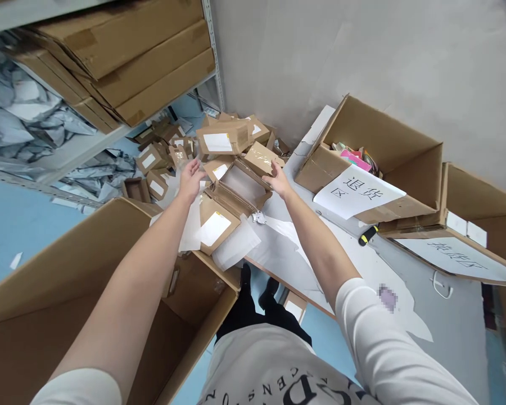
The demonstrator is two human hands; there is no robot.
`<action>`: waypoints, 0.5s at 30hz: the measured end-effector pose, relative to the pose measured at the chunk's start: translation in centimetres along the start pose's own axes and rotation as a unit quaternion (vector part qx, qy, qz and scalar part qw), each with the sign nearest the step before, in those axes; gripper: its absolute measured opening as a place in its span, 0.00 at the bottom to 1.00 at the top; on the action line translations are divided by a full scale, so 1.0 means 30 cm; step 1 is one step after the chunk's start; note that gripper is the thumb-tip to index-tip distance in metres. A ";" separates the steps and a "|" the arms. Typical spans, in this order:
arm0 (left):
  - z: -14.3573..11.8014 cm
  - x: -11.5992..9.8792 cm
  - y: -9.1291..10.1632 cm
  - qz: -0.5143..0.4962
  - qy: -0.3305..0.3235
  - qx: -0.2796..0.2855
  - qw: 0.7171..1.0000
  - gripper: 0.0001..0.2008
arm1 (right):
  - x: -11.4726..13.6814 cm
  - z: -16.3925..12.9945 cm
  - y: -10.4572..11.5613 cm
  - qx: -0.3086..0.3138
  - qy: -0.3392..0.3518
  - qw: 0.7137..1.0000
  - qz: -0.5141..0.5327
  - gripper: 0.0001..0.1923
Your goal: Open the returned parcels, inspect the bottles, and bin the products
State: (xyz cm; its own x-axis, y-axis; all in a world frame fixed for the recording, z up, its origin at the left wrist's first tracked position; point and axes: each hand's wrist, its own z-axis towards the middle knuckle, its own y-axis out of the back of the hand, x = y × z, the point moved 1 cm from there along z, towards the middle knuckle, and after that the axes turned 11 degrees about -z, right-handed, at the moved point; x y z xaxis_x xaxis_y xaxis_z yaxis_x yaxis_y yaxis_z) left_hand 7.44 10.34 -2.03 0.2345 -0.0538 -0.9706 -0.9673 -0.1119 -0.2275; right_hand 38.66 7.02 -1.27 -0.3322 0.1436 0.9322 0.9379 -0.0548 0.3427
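Note:
Between my two hands lies an opened small cardboard box (243,184), its lid folded back and pale lining showing inside. My left hand (191,180) is over the left side of the pile, thumb and fingers apart, close to some clear plastic film (184,165). To the right of the opened box, my right hand (278,180) has its fingers spread beside a closed taped carton (261,159); whether they touch it I cannot tell. Nearer my body sits a labelled carton (208,211), with a sheet of translucent wrap (237,243) hanging by it.
More small labelled cartons (223,139) are heaped behind. A large open carton (185,343) stands at the lower left. On the grey table (455,320) are a signed box (388,129), another signed box (484,197) and a yellow-black tool (367,235). Shelving (84,152) holds grey parcels.

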 end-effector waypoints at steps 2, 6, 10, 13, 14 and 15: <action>-0.048 -0.008 0.012 0.000 -0.004 0.004 1.000 0.36 | -0.012 -0.052 0.000 -0.009 -0.001 1.000 0.003 0.51; -0.190 -0.026 0.037 0.010 -0.049 -0.010 0.999 0.30 | -0.031 -0.184 -0.028 -0.036 0.001 0.999 -0.001 0.42; -0.394 -0.003 0.096 0.017 -0.089 -0.058 0.994 0.24 | -0.060 -0.342 -0.088 -0.062 0.015 0.998 -0.017 0.31; -0.563 0.053 0.176 0.032 -0.072 -0.120 0.990 0.20 | -0.084 -0.457 -0.146 -0.044 0.047 0.997 -0.036 0.26; -0.619 0.076 0.209 0.040 -0.059 -0.149 0.986 0.19 | -0.090 -0.492 -0.168 -0.032 0.061 0.997 -0.045 0.25; -0.675 0.097 0.245 0.046 -0.047 -0.184 0.981 0.18 | -0.095 -0.524 -0.190 -0.020 0.076 0.995 -0.054 0.24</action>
State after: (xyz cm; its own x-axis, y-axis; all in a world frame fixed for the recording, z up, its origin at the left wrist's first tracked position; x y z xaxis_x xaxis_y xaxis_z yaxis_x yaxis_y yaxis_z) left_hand 2.95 -10.74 -4.96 0.1203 0.0097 -0.9927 -0.8794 -0.4630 -0.1111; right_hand 32.68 -8.62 -4.03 -0.4449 0.0007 0.8956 0.8921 -0.0874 0.4433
